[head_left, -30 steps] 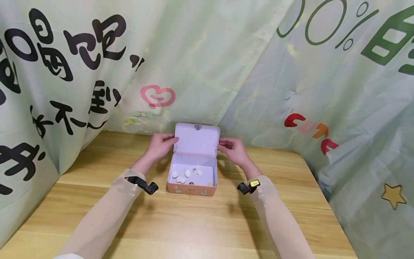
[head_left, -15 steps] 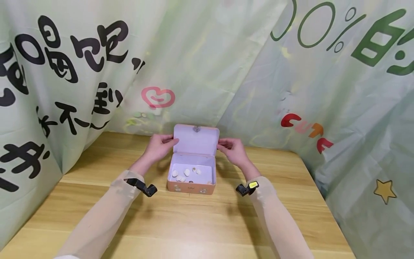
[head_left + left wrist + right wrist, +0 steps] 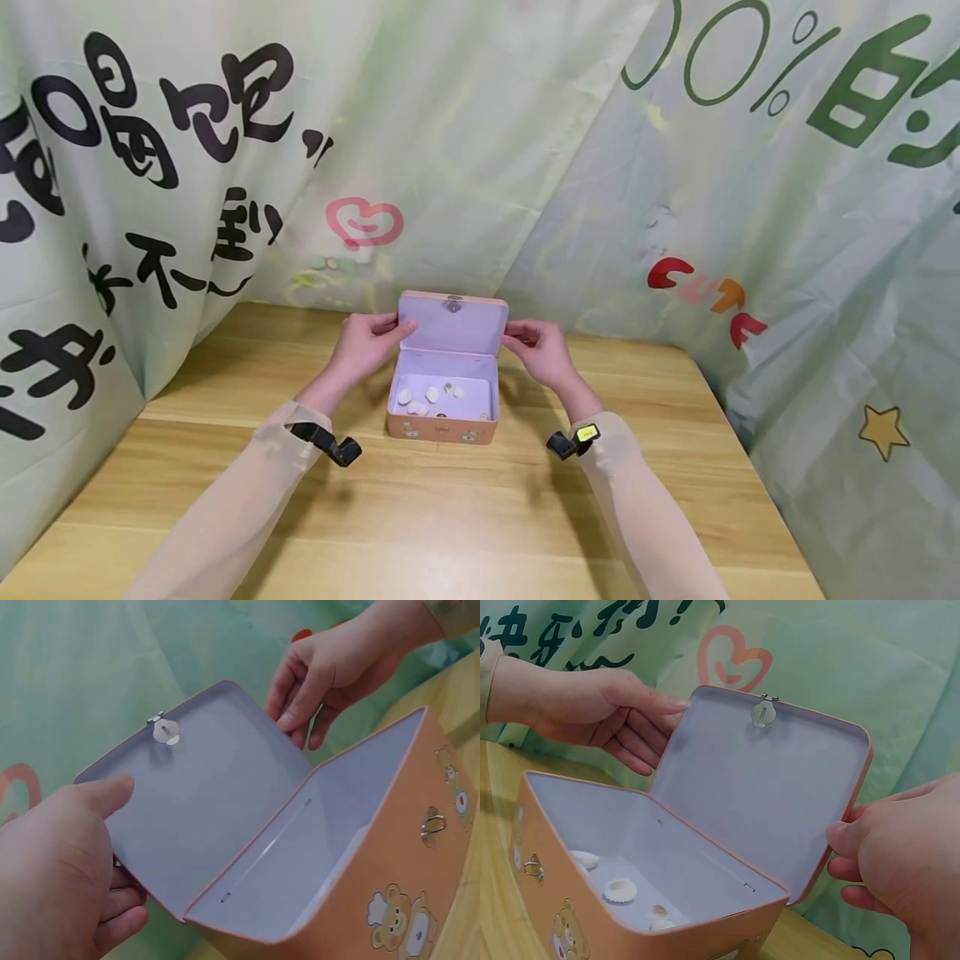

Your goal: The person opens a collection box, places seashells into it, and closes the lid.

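An orange tin box (image 3: 441,430) with a pale lilac inside stands on the table, its hinged lid (image 3: 453,323) raised. My left hand (image 3: 364,343) grips the lid's left edge, thumb over the inner face and fingers behind. At the opposite edge my right hand (image 3: 542,350) pinches the lid between thumb and fingers. Several white seashells (image 3: 619,891) lie on the box floor. A metal clasp (image 3: 763,712) hangs at the lid's free edge, and its matching loop (image 3: 432,823) sits on the box front. Bear pictures (image 3: 403,922) decorate the outside.
The wooden table (image 3: 465,508) extends in front of the box and to both sides. Behind it hangs a pale green printed curtain (image 3: 480,150), close to the raised lid. Black wrist cameras (image 3: 327,443) are strapped on both wrists.
The lid has tilted slightly forward: its upper edge sits lower and its orange rim now shows. Both hands stay at its sides. The head view has shifted a little.
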A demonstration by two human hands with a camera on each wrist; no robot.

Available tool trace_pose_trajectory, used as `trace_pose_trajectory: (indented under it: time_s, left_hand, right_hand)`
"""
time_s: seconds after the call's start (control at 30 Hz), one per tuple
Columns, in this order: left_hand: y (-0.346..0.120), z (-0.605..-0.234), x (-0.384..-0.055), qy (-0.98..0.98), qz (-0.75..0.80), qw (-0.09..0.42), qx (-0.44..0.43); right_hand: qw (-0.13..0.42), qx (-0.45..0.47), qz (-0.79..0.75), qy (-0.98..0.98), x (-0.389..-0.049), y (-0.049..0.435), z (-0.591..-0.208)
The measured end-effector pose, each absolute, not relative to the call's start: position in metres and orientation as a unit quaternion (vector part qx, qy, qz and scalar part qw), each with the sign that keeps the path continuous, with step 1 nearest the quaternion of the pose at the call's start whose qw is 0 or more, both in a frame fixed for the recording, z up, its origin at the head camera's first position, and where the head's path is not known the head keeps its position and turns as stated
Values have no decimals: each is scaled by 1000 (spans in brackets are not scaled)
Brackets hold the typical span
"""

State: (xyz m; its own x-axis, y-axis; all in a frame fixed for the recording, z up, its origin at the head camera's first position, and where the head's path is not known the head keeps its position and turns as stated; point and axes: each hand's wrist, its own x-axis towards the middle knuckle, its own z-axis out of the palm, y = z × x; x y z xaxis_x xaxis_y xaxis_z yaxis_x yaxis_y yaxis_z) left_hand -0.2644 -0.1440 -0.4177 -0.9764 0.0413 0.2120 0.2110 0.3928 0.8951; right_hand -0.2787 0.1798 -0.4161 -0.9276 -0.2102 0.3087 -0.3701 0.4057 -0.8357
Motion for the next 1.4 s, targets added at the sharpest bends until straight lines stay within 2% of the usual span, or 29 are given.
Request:
trace_pose_trajectory:
  time_s: [0.4, 0.8, 1.03, 1.4]
  left_hand:
    - [-142, -420, -252, -824, -555, 99, -60]
    - [-140, -425, -243, -820, -548, 158, -60]
    - [-141, -428, -243, -821, -547, 155, -61]
    - [-142, -430, -235, -820, -550, 145, -64]
  right_hand:
    - [94, 176, 509, -837, -264, 180, -420]
    - [103, 180, 516, -831, -254, 181, -427]
    - [98, 152, 540, -822, -242, 175, -432]
    - [61, 182, 560, -806, -217, 153, -421]
